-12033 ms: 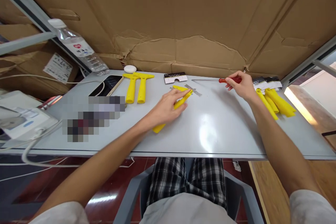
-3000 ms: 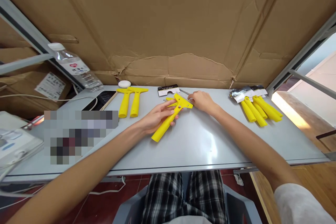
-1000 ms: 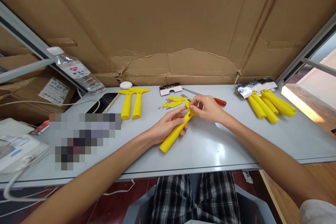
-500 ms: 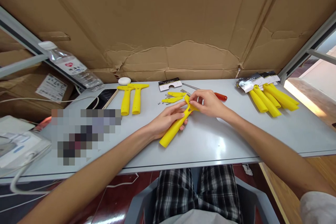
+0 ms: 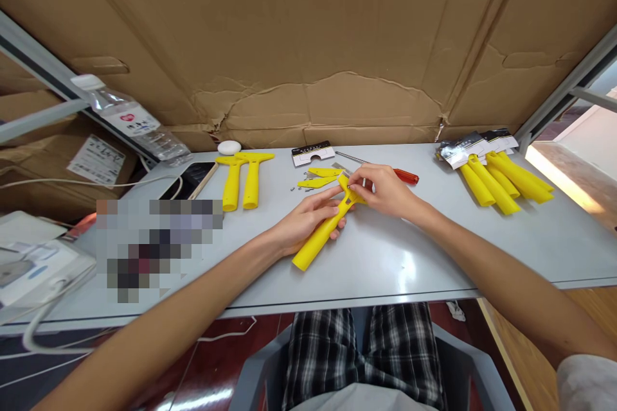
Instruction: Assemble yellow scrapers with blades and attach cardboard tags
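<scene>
Moved since twelve seconds ago: out of right hand [image 5: 383, 187] and down onto the tabletop [image 5: 366, 276], the red-handled screwdriver [image 5: 406, 176]; from beneath a pressing palm into a wrapped grip, by the look of it, the yellow T-handle [image 5: 321, 241]. Held now above the middle of the table, slanted, butt toward the body, in left hand [image 5: 306, 221], with thumb on top and fingers underneath; probably gripped so to steady the head for close finger work. Drawn narrow at that head, right thumb and forefinger; impossible to tell whether on the head alone or around something tiny. Just beyond, within easy reach, two yellow plates [image 5: 315, 183] beside small screws [image 5: 292, 189], perhaps grouped against loss. Partly hidden behind right hand, the screwdriver, likely laid down to free the fingers. Farther back, a printed card [image 5: 313, 154]. Off to the left, side by side, two more T-handles [image 5: 251, 183], near a phone [image 5: 193, 178]. Far right, with packaging [image 5: 465, 149] at one end, other yellow handles [image 5: 491, 189], perhaps kept apart to avoid mixing.
</scene>
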A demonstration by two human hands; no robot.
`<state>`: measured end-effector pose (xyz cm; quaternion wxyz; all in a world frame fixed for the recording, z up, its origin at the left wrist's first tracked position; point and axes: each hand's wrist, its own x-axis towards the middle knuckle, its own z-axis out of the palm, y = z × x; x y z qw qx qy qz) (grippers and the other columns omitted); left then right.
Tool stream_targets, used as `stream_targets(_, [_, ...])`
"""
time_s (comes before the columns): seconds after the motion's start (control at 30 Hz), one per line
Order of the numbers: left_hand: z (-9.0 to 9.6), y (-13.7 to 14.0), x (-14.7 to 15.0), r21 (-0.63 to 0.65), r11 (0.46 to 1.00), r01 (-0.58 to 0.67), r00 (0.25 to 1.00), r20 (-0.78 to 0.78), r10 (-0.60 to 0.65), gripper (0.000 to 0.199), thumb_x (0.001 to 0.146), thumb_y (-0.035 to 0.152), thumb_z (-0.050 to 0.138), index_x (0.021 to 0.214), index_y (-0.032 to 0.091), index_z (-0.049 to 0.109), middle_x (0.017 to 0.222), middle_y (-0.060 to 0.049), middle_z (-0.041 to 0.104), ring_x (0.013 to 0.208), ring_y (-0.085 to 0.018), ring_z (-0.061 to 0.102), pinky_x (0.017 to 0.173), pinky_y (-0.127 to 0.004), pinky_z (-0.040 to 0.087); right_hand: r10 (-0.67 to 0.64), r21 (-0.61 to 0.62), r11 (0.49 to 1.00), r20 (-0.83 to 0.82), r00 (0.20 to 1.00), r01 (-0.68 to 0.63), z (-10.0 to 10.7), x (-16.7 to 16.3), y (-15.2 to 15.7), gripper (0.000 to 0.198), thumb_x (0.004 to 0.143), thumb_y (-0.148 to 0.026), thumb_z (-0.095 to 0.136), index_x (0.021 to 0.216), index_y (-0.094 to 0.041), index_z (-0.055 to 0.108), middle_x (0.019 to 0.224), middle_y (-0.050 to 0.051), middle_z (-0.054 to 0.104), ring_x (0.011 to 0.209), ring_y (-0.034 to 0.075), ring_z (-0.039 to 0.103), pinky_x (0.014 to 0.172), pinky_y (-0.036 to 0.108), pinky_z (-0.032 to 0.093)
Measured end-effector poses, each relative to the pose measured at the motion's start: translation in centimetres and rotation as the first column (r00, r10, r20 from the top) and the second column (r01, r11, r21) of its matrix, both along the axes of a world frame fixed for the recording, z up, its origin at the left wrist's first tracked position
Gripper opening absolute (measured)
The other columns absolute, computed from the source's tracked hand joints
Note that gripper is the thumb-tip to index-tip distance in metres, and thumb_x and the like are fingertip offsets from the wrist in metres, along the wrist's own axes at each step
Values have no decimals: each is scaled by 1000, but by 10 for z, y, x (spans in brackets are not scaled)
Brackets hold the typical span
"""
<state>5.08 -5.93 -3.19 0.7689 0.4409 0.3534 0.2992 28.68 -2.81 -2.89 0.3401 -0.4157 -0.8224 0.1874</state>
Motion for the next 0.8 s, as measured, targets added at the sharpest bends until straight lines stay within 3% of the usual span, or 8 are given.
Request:
stream_targets(0.13, [2,-2,1,53,999,-4,1000,-30,6,70,96,17,73,164,18,55,131,-18,71,81,-15,66,60,-26,53,-30,6,1000,-5,1000,30,0,-3,-2,12,98,-19,64,95,-20,76,94,4,76,79,16,64,77,31,46])
stream_targets(0.3, [0,-2,0,39,999,6,1000,-13,-5,72,96,17,73,166,20,53,131,-19,71,80,-14,66,61,-26,52,-28,-105,994,-96,995,18,-2,-4,0,10,96,-21,64,92,-20,73,93,3,78,72,13,63,73,29,48])
stream_targets(0.5, [-1,-1,0,-26,999,33,999,26,-32,78,97,15,72,170,23,48,129,-17,71,79,-14,65,61,-26,51,-69,-187,982,-150,986,40,-2,4,6,30,96,-23,61,122,-21,76,97,2,78,64,11,61,64,27,48])
stream_targets(0.67, [-1,-1,-1,-25,999,36,999,26,-35,75,97,13,70,169,22,50,130,-17,70,78,-12,64,59,-24,48,-42,-172,985,-154,987,15,-2,6,8,32,100,-25,58,119,-21,83,115,6,82,76,14,67,73,29,55])
stream_targets(0.8, [-2,-2,-2,-12,1000,20,999,31,-20,72,96,13,71,166,21,52,129,-17,69,79,-12,64,58,-24,47,-28,-228,973,-198,980,-18,-4,5,8,34,101,-26,59,123,-21,83,116,7,83,79,15,69,74,30,57])
